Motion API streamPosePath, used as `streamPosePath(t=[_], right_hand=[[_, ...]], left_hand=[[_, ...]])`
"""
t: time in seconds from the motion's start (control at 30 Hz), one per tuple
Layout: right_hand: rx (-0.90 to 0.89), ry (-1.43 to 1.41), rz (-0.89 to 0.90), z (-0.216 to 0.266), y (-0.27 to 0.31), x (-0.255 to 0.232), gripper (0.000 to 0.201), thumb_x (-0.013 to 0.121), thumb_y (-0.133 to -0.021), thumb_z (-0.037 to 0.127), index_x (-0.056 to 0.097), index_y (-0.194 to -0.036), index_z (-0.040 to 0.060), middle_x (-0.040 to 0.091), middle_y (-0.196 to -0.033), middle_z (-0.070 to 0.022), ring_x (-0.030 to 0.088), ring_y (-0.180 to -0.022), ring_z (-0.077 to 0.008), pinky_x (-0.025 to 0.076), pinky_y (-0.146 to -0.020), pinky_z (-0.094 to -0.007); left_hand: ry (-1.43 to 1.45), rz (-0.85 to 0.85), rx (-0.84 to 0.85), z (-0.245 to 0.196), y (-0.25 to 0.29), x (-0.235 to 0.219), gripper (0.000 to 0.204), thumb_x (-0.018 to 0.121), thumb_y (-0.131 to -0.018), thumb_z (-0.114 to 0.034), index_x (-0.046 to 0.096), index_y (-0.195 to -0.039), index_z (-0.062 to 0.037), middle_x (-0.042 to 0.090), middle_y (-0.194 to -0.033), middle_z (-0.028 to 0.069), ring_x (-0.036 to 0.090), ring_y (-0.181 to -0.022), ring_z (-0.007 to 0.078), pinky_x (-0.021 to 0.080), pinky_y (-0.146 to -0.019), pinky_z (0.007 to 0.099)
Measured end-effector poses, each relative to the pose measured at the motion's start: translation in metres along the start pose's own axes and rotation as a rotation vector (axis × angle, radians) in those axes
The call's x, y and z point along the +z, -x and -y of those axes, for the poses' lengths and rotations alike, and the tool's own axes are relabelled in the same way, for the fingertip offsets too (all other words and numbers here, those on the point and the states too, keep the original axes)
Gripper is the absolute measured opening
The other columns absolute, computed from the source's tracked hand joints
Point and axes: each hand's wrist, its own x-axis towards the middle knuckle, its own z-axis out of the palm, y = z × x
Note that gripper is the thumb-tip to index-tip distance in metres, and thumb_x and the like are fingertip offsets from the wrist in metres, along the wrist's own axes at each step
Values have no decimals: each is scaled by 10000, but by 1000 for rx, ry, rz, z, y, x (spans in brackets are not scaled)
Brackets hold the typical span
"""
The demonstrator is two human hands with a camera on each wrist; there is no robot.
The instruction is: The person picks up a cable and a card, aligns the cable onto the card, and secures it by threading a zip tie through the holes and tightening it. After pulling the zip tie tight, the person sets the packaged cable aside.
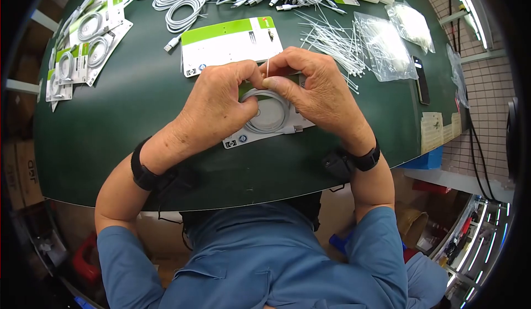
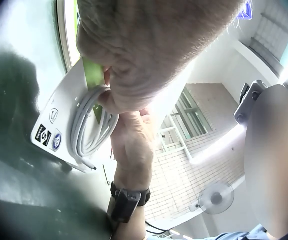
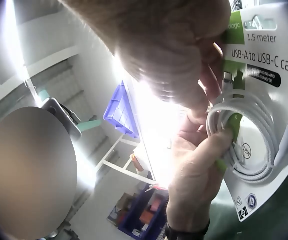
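Observation:
A coiled white USB cable (image 1: 287,110) lies against a white and green packaging card (image 1: 246,139), close over the green table. The print on the card (image 3: 269,52) reads USB-A to USB-C cable. My left hand (image 1: 218,96) grips the coil and card at their left side, its thumb on the coil (image 2: 86,125) and its index fingertip up by the tie. At the top of the coil, a thin white cable tie (image 1: 267,68) stands up between the hands. My right hand (image 1: 321,88) pinches it with thumb and index finger. Behind the fingers, the tie's lower part is hidden.
Just beyond the hands lies another card (image 1: 229,43). Loose cable ties (image 1: 337,46) and plastic bags (image 1: 384,46) are at the right, beside a phone (image 1: 421,79). Coiled cables (image 1: 185,13) fill the back, and carded cables (image 1: 91,27) are stacked at the left.

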Motion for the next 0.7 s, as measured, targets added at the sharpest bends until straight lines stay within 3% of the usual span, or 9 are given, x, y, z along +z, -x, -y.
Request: streamPosePath(t=[0.2, 0.33, 0.43, 0.7], right_hand=[[27, 11, 26, -2, -2, -4, 96, 767, -912, 60, 735, -974, -6, 726, -865, -82, 699, -769, -162, 558, -714, -308], [-44, 96, -32, -4, -3, 2, 77, 764, -911, 38, 707, -942, -3, 711, -858, -77, 695, -753, -190, 556, -693, -323], [-230, 298, -125, -7, -5, 9, 94, 761, -907, 15, 668, -917, 4, 692, -857, -80, 693, -739, -227, 554, -672, -332], [-319, 464, -189, -4, -5, 15, 144, 772, -884, 16, 632, -912, 41, 683, -858, -81, 698, -734, -273, 551, -641, -366]], left_hand=[[17, 34, -88, 0, 0, 0, 165, 666, -751, 38, 664, -913, 8, 692, -791, 131, 641, -682, 223, 516, -658, 347], [66, 40, -89, 1, -2, -1, 144, 654, -758, 32, 656, -902, 21, 683, -793, 115, 623, -718, 184, 517, -685, 334], [200, 98, -218, 1, -2, -4, 132, 644, -770, 31, 647, -901, 28, 676, -806, 99, 615, -760, 159, 520, -712, 330], [243, 131, -249, 0, -1, -2, 144, 637, -780, 35, 648, -923, 25, 683, -838, 90, 620, -800, 156, 534, -758, 328]])
